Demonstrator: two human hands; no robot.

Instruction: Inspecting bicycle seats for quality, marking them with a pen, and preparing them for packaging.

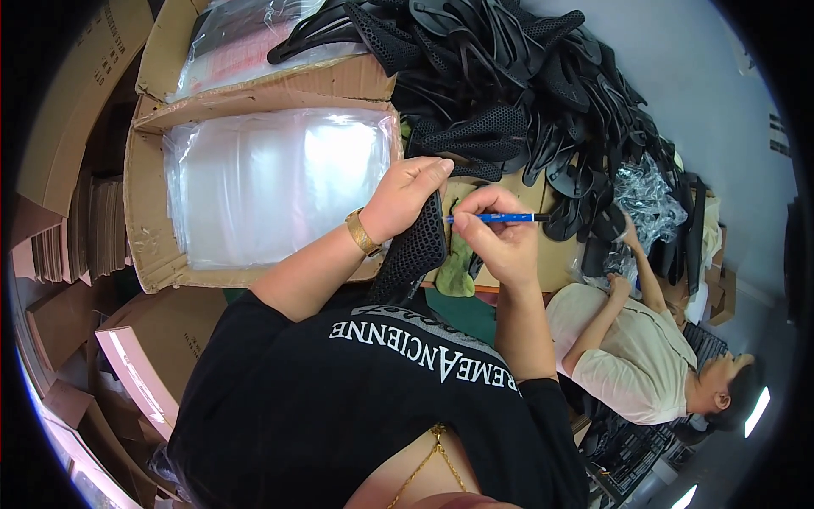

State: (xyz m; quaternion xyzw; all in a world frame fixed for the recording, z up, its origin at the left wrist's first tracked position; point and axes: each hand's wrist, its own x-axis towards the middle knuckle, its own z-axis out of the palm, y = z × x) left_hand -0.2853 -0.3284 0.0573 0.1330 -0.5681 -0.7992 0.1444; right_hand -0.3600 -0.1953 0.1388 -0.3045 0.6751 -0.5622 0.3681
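My left hand (pixel 413 193) grips the upper end of a black piece with a honeycomb texture (pixel 414 254), which hangs down in front of my chest. Between the fingers of my right hand (pixel 500 237) is a slim blue pen-like tool (pixel 509 218) with a dark end. Its tip points left and is at the edge of the black piece; whether it touches cannot be made out. Just below my right hand lies a green cloth-like item (pixel 459 270), perhaps a glove. A large heap of similar black pieces (pixel 475 136) rises right beyond both hands.
On my left stands an open cardboard box (pixel 148 212) with clear plastic bags (pixel 271 187). Another box (pixel 161 55) with bags sits behind it. Stacked cardboard (pixel 102 220) is at far left. At right, a co-worker (pixel 627 348) handles items beside crumpled clear plastic (pixel 649 204).
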